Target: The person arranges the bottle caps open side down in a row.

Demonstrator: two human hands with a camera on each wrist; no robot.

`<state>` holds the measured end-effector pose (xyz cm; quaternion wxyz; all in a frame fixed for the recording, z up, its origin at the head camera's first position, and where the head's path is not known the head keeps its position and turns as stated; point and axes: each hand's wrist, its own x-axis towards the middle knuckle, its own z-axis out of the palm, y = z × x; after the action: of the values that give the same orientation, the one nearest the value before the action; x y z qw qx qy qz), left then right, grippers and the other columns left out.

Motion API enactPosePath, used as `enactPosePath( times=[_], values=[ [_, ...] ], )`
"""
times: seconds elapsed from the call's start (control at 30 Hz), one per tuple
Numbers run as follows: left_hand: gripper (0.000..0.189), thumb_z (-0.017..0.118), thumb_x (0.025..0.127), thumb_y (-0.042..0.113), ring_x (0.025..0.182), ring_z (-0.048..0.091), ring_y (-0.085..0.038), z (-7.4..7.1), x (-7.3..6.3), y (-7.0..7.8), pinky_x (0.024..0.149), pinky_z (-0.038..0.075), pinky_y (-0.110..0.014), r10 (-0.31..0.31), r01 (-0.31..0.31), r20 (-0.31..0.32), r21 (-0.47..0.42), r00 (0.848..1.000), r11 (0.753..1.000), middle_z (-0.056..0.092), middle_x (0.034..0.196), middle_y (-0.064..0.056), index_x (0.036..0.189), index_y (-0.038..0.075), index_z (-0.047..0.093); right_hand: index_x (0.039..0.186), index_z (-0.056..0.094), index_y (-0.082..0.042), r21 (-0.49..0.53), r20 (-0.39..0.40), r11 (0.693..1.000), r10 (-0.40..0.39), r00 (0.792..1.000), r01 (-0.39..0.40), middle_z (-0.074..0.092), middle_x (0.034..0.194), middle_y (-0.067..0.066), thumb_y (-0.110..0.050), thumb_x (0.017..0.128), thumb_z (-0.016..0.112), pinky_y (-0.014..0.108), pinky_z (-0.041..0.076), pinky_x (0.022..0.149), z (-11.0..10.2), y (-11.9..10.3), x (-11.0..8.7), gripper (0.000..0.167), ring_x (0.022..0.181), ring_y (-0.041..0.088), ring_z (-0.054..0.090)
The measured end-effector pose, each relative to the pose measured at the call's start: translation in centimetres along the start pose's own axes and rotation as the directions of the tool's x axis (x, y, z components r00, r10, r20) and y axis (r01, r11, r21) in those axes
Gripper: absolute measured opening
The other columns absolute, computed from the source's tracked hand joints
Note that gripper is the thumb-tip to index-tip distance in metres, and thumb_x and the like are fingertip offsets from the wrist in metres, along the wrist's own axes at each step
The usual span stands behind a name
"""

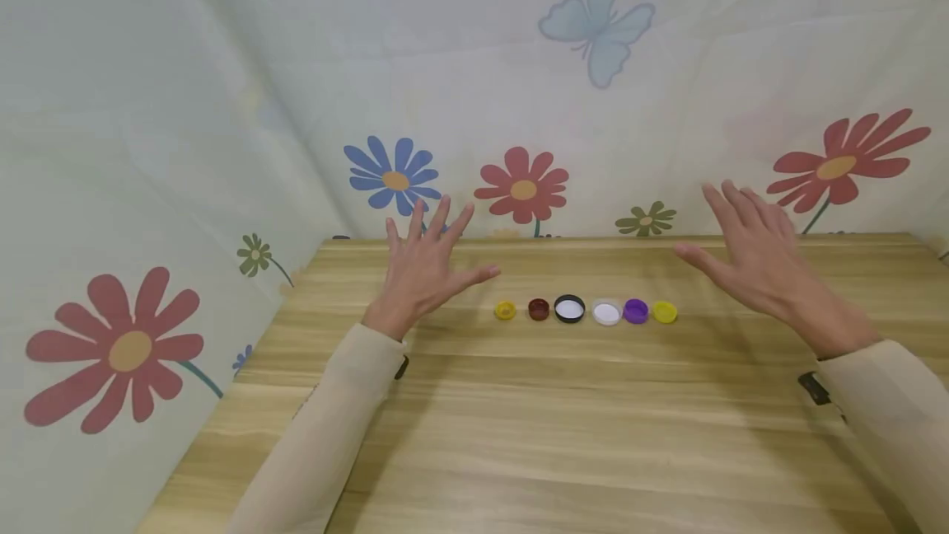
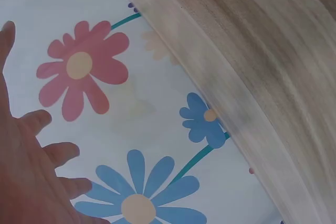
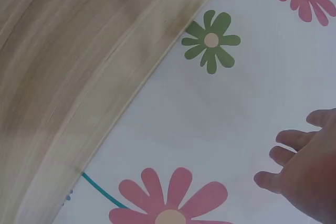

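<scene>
In the head view a row of small round caps lies across the wooden table: an amber cap [image 1: 505, 311], a dark red cap [image 1: 539, 309], a black-rimmed cap [image 1: 569, 309] with a white inside, a white cap [image 1: 606, 314], a purple cap [image 1: 635, 311] and a yellow cap [image 1: 664, 312]. My left hand [image 1: 421, 270] hovers left of the row, fingers spread, thumb pointing toward the amber cap. To the right of the yellow cap, my right hand [image 1: 764, 262] is raised with its fingers extended. Both hands hold nothing. Neither wrist view includes the caps.
The wooden table [image 1: 563, 419] ends at a straight back edge. Behind it and on the left hangs a pale cloth [image 1: 460, 48] printed with flowers and a butterfly. A dark strap [image 1: 814, 388] shows at the right wrist.
</scene>
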<state>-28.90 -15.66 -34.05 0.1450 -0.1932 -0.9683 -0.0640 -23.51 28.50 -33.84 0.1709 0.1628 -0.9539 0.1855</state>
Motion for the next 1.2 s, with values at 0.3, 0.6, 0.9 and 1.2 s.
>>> enactPosePath(
  times=[0.3, 0.6, 0.9, 1.2],
  values=[
    [0.104, 0.06, 0.087, 0.082, 0.16, 0.011, -0.044, 0.1, -0.3, -0.3, 0.119, 0.001, -0.076, 0.043, -0.044, -0.016, -0.075, 0.999, 0.996, 0.017, 0.176, -0.008, 0.17, 0.029, 0.027, 0.169, 0.019, -0.005, 0.196, -0.006, 0.979, -0.057, 0.998, 0.057, 0.018, 0.172, 0.027, -0.043, 0.105, 0.064, 0.071, 0.008, 0.122, 0.2, -2.0, 0.6, 0.087, 0.157, 0.05, 0.013],
    [0.101, 0.069, 0.086, 0.074, 0.159, 0.02, -0.038, 0.0, -0.4, -0.3, 0.122, 0.009, -0.072, 0.068, -0.078, -0.058, -0.182, 0.996, 0.98, 0.023, 0.175, -0.005, 0.168, 0.026, 0.035, 0.17, 0.02, -0.012, 0.339, 0.063, 0.941, -0.025, 0.998, 0.002, 0.021, 0.173, 0.02, -0.036, 0.103, 0.072, 0.073, 0.019, 0.119, 0.3, -4.7, 1.9, 0.088, 0.158, 0.046, 0.016],
    [0.095, 0.079, 0.086, 0.064, 0.155, 0.035, -0.032, -0.1, -0.5, -0.4, 0.121, 0.027, -0.064, 0.104, -0.118, -0.06, -0.327, 0.993, 0.938, 0.033, 0.171, -0.004, 0.163, 0.018, 0.045, 0.169, 0.026, -0.015, 0.437, 0.113, 0.899, -0.022, 0.993, -0.03, 0.032, 0.169, 0.017, -0.038, 0.102, 0.074, 0.07, 0.03, 0.116, 1.8, -7.0, 2.9, 0.085, 0.151, 0.045, 0.034],
    [0.08, 0.09, 0.087, 0.04, 0.15, 0.042, -0.026, 0.9, -0.8, -0.4, 0.12, 0.035, -0.053, 0.101, -0.093, -0.015, -0.533, 0.995, 0.841, 0.048, 0.162, -0.001, 0.155, 0.018, 0.055, 0.164, 0.038, -0.011, 0.508, 0.105, 0.861, -0.077, 0.991, 0.013, 0.044, 0.163, 0.015, -0.031, 0.1, 0.077, 0.062, 0.037, 0.116, 3.9, -9.6, 4.3, 0.078, 0.146, 0.041, 0.043]
  ],
)
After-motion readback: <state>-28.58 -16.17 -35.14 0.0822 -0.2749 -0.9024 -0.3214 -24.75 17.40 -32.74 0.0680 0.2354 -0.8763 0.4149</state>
